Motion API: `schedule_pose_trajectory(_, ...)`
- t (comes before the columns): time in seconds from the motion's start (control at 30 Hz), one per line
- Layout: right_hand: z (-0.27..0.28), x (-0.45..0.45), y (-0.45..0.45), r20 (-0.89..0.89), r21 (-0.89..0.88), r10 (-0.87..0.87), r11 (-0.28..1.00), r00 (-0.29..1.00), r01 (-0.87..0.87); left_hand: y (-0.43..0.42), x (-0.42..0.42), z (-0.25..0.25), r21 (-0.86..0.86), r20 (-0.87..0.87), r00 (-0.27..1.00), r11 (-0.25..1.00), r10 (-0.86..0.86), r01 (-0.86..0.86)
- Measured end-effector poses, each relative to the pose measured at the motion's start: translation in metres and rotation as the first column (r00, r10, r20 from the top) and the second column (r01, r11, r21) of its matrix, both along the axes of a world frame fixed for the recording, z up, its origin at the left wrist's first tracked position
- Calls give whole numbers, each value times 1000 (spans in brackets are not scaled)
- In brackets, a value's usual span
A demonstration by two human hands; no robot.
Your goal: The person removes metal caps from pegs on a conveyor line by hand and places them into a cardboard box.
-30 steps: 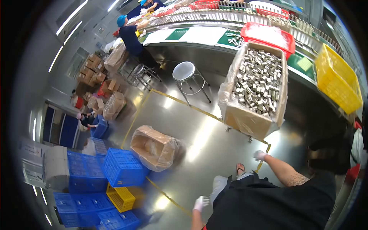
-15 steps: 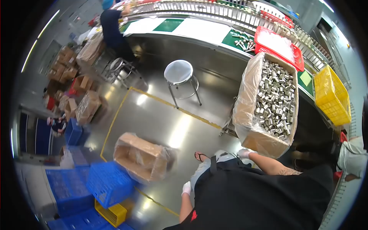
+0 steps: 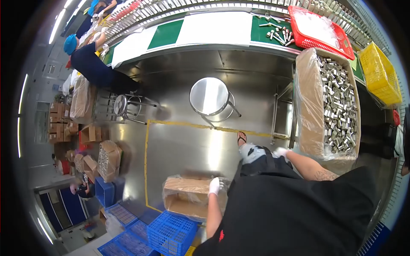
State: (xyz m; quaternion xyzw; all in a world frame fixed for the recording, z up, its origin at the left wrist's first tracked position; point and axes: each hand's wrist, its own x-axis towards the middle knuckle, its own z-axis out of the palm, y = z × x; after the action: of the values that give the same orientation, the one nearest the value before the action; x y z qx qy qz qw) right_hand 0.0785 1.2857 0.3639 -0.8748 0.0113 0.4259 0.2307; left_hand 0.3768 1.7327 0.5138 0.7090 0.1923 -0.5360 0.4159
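Note:
My left hand (image 3: 216,186), in a white glove, hangs over the right end of a cardboard box (image 3: 181,184) lined with clear plastic on the floor. Its fingers are loosely apart and hold nothing I can see; contact with the plastic cannot be made out. My right hand (image 3: 281,152), also gloved in white, is beside my right thigh with loose fingers and nothing visible in it. Right of it stands a large plastic-lined carton (image 3: 311,106) filled with short shiny metal cylinders (image 3: 339,106).
A round metal stool (image 3: 209,96) stands ahead, before a long workbench (image 3: 215,29). A red basket (image 3: 318,27) and loose tubes (image 3: 279,34) are on the bench. Blue crates (image 3: 171,232) sit at lower left. A co-worker (image 3: 92,64) leans over the bench at far left.
My view has turned and moved forward; the stool and bench look closer. My left hand has come up from beside my leg to over the floor box. A foot has stepped toward the yellow line.

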Motion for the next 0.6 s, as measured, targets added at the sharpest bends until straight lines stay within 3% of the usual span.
schedule_pose_trajectory(0.03,-7,44,-14,285,17,-171,985,943,174,-15,29,2,-2,-35,996,997,-82,81)
schedule_pose_trajectory(0.07,63,116,-32,44,26,-442,897,896,442,-31,64,8,-10,-61,984,986,-166,165)
schedule_pose_trajectory(0.1,75,179,-53,46,54,-507,862,861,504,-44,99,3,-49,-20,995,994,-102,101)
schedule_pose_trajectory(0.13,99,235,-73,126,66,-483,876,866,479,-53,148,-17,-53,-140,988,996,65,-73)
schedule_pose_trajectory(0.17,150,290,-92,221,38,-341,939,914,341,-72,183,-20,-76,-43,996,994,75,-78)
schedule_pose_trajectory(0.2,132,332,-108,331,123,-536,841,777,528,-84,214,-45,-9,518,825,963,-225,269)
schedule_pose_trajectory(0.23,169,375,-126,426,118,-412,908,806,402,-128,248,-7,-88,482,871,984,-96,157)
schedule_pose_trajectory(0.27,235,418,-137,293,230,-597,802,747,551,-168,284,8,-92,478,878,994,-5,56)
schedule_pose_trajectory(0.3,230,455,-155,290,286,-653,756,699,588,-200,317,10,-197,563,824,979,70,51)
schedule_pose_trajectory(0.33,175,491,-174,428,224,-626,772,652,595,-234,356,9,-100,802,591,953,-92,285)
schedule_pose_trajectory(0.4,220,548,-185,201,397,-910,415,364,818,-300,422,2,-75,858,479,877,-185,474)
schedule_pose_trajectory(0.43,207,568,-188,186,382,-918,396,351,835,-333,455,-2,-63,883,417,828,-214,557)
schedule_pose_trajectory(0.47,184,585,-189,344,328,-911,342,225,881,-373,482,3,219,916,187,832,-355,510)
schedule_pose_trajectory(0.5,162,606,-193,502,279,-858,280,109,918,-405,513,1,271,933,40,771,-358,577)
schedule_pose_trajectory(0.53,142,623,-188,496,267,-863,260,99,928,-440,551,-3,222,852,282,790,-442,571)
schedule_pose_trajectory(0.6,117,666,-195,405,22,-900,186,161,982,-486,613,-100,440,897,-235,721,-374,535)
